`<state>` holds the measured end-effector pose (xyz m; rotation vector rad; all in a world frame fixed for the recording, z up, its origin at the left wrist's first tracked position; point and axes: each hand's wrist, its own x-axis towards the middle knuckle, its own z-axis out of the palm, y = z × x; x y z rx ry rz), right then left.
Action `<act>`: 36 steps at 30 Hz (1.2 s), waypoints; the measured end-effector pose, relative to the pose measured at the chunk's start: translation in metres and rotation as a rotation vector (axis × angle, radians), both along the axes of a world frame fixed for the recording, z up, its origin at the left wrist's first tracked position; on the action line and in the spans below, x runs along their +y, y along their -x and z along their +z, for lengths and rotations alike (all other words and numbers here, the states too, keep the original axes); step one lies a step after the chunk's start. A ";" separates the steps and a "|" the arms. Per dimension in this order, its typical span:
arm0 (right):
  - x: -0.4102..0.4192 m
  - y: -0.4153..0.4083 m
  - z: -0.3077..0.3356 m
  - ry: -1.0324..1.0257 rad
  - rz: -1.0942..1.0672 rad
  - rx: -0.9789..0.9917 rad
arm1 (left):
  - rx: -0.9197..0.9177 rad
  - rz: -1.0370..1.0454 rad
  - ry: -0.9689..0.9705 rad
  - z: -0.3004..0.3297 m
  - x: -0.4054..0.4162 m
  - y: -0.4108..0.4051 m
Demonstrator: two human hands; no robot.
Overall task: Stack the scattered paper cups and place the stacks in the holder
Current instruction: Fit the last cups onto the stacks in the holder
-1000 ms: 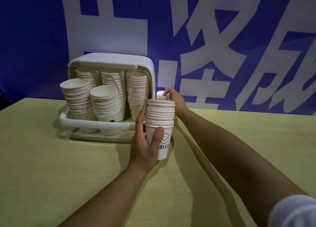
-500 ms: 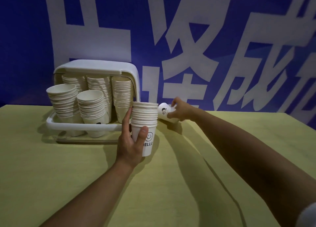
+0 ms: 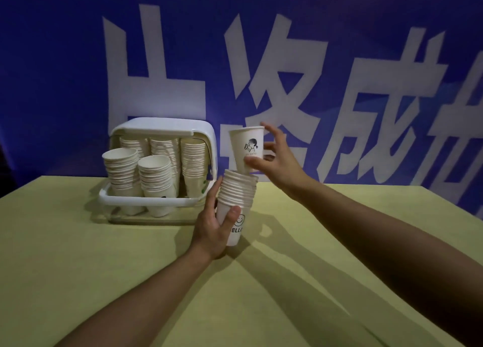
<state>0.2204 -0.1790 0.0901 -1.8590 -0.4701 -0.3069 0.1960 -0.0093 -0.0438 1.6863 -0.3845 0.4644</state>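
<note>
Paper single cup (image 3: 247, 148), lying on the desk (image 3: 78, 268) a moment ago, is now hovering upright over the stack (image 3: 236, 197), right hand (image 3: 277, 161) pinching it. Left hand (image 3: 213, 231) is gripping the stack; nesting looks next.

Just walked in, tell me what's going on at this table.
A person is stacking white paper cups. The left hand grips a tall stack of nested paper cups, while the right hand holds a single white cup with a small drawing just above it. The white plastic holder behind already holds several stacks.
</note>
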 end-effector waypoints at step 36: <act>0.136 -0.047 -0.066 0.141 -0.106 -0.068 | 0.209 0.808 -0.056 0.030 0.221 -0.036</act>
